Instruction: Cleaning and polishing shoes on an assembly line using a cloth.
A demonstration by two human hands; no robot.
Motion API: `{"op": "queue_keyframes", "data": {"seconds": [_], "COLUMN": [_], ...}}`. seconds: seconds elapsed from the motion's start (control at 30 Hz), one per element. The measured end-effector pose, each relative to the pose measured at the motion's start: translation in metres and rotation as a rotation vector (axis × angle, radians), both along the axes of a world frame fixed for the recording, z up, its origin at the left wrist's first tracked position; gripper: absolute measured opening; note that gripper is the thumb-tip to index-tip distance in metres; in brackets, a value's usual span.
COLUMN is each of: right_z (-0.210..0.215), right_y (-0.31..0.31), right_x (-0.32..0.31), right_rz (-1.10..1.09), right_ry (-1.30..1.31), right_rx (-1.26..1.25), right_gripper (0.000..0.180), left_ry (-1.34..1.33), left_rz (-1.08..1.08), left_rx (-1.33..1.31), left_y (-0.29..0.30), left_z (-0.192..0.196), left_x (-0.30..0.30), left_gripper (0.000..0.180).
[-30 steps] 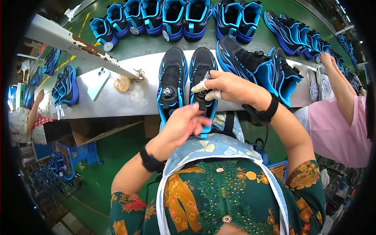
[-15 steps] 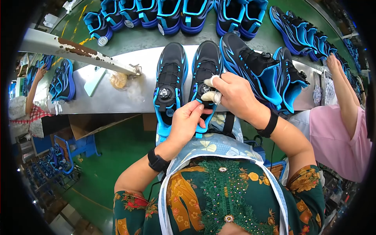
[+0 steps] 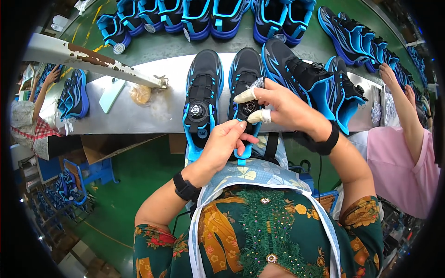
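Steel bench (image 3: 139, 116), round white insole label (image 3: 202, 133).

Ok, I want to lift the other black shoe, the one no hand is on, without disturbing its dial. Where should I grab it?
Probably at the heel. The free black shoe lies flat, toe pointing away, heel hanging over the near edge of the metal table. Come from the near side and pinch the blue heel end, below the round dial. The left hand is nearest.
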State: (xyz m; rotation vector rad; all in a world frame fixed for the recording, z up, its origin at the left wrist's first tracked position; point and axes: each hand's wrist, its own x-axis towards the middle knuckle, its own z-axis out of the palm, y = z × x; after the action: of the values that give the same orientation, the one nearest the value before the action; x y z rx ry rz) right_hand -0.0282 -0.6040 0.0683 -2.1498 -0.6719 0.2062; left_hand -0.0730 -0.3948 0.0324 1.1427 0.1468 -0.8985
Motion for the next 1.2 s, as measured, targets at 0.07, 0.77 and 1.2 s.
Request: {"op": "queue_keyframes", "data": {"seconds": [0.07,0.77,1.2], "right_z": [0.000,0.001,0.005], "right_y": [0.003,-0.008,0.007], "right_x": [0.004,0.006,-0.027], "right_rz": [0.093,0.096,-0.199], "right_ry": [0.018,-0.044,-0.245], "right_rx": [0.025,-0.057,-0.243], "right_gripper": [0.033,0.037,0.025], "left_ry": [0.006,0.083,-0.078], "left_rz": [-0.020,0.091,-0.002], "left_rx": [-0.016,-0.115,0.062], "left_y": [0.001,0.000,-0.001], "left_z": [0.000,-0.002,0.013], "left_x": [0.000,-0.001,-0.005], "left_gripper": [0.028,0.025,0.024]}}
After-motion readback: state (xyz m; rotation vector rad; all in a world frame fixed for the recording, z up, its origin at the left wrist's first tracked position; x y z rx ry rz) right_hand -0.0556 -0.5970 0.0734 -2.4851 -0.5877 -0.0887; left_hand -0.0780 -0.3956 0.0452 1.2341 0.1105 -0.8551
